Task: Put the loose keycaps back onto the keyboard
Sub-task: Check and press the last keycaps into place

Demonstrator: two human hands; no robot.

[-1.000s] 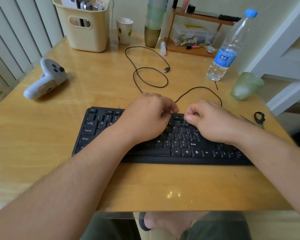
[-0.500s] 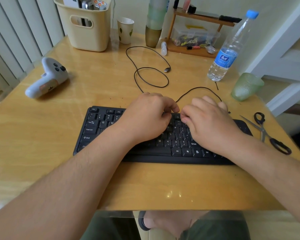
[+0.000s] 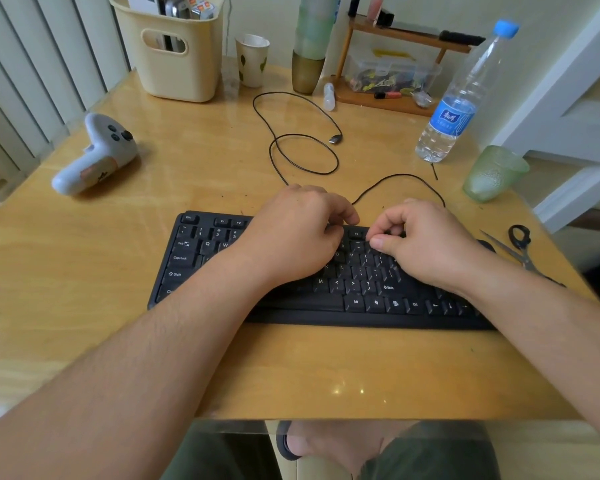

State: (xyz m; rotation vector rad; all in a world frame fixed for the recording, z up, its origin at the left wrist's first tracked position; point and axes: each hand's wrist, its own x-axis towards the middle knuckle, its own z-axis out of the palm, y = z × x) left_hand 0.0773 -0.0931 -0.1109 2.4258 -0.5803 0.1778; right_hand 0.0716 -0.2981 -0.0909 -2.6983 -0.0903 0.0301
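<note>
both forearms come in from the near edge of the table (image 3: pixel 326 368) and cross the front of the keyboard (image 3: pixel 357 308). the bottom row and the rows under the wrists look fully capped where they show.

left hand (image 3: pixel 291 237): lies palm down over the middle of the board, fingers curled, tips at the top rows. what is under them is hidden; whether it holds a cap cannot be told.

right hand (image 3: pixel 426 240): just to the right of the left hand, near but apart from it. thumb and forefinger are drawn close together over the upper rows, by the number row and f-keys. a pinch is likely, but no keycap shows between the tips, so its hold cannot be confirmed.

loose keycaps: none visible on the table or board; any in hand is hidden.

judgement: step in hand is seating a cap at the upper right-centre rows. the next move calls for squaring the cap over its stem and pressing straight down until it sits level with its neighbours.

beyond the hands: the cable (image 3: pixel 302 150) loops on the table. right of the right hand lie scissors (image 3: pixel 516 247); farther off stand a green cup (image 3: pixel 492 174) and a bottle (image 3: pixel 458 98). far left of the left hand rests a controller (image 3: pixel 94 154).
</note>
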